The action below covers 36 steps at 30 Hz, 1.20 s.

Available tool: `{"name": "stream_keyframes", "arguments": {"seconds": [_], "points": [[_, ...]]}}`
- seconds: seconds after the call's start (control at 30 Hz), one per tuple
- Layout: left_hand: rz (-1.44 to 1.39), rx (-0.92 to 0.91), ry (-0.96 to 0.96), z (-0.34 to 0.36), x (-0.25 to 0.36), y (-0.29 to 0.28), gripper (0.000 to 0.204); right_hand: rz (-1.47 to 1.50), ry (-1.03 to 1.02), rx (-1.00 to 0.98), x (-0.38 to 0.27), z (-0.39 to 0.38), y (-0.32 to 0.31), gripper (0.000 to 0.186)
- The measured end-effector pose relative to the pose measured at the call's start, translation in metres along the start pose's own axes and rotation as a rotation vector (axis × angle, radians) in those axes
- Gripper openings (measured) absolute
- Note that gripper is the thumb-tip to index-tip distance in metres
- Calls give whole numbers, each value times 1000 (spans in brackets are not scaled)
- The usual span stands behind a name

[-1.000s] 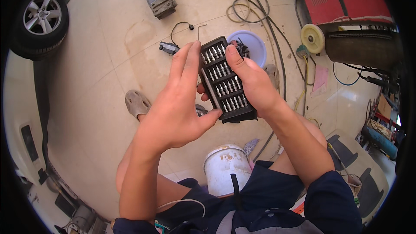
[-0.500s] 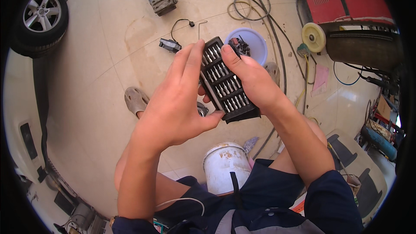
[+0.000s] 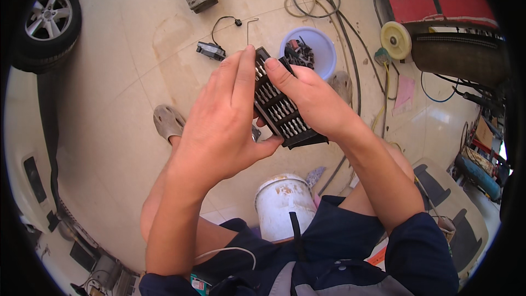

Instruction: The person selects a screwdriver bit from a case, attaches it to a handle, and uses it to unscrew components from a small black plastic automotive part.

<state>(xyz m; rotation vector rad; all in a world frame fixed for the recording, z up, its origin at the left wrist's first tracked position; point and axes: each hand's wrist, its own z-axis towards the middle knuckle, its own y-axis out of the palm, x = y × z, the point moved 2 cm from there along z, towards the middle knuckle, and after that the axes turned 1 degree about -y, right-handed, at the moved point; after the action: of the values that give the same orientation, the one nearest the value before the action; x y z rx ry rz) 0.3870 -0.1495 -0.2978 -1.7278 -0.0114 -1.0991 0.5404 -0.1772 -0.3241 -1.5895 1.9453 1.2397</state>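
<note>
Both my hands hold a black screwdriver bit case (image 3: 278, 100) above the floor, with several rows of silver bits facing up. My left hand (image 3: 219, 118) grips its left edge, fingers along the upper end and the thumb at the lower corner. From the right side, my right hand (image 3: 312, 98) wraps the case. Its thumb lies across the upper rows and covers some bits, while its other fingers are hidden beneath. A dark flap or sleeve shows under the case at the lower right.
Beyond my hands, a pale purple basin (image 3: 323, 49) holds small dark parts. Left of it lie a corded dark part (image 3: 211, 50) and a bent metal rod (image 3: 248, 30). A white bucket (image 3: 285, 208) stands between my legs. Hoses (image 3: 345, 27) cross the floor; a wheel (image 3: 49, 19) is far left.
My right thumb has shifted left across the upper rows of bits, covering more of them. The case is tilted slightly differently and both hands keep their grip.
</note>
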Motion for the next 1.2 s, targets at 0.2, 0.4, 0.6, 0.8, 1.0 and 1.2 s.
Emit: {"name": "stream_keyframes", "arguments": {"seconds": [0.2, 0.4, 0.6, 0.8, 1.0, 1.2], "points": [[-22, 47, 2, 0, 2, 6, 105, -64, -9, 6, -3, 1, -2, 50], [-46, 30, 26, 1, 3, 4, 93, -64, 5, 16, -3, 1, -2, 51], [22, 53, 76, 0, 4, 3, 81, 28, 27, 126, -6, 2, -2, 52], [-47, 90, 99, -4, 5, 11, 62, 152, 8, 162, -7, 7, -12, 51], [52, 178, 244, -3, 8, 12, 53, 270, 6, 223, -10, 7, -11, 50], [-220, 259, 167, -4, 1, 2, 41, 366, 69, 75, -11, -1, -11, 56]]}}
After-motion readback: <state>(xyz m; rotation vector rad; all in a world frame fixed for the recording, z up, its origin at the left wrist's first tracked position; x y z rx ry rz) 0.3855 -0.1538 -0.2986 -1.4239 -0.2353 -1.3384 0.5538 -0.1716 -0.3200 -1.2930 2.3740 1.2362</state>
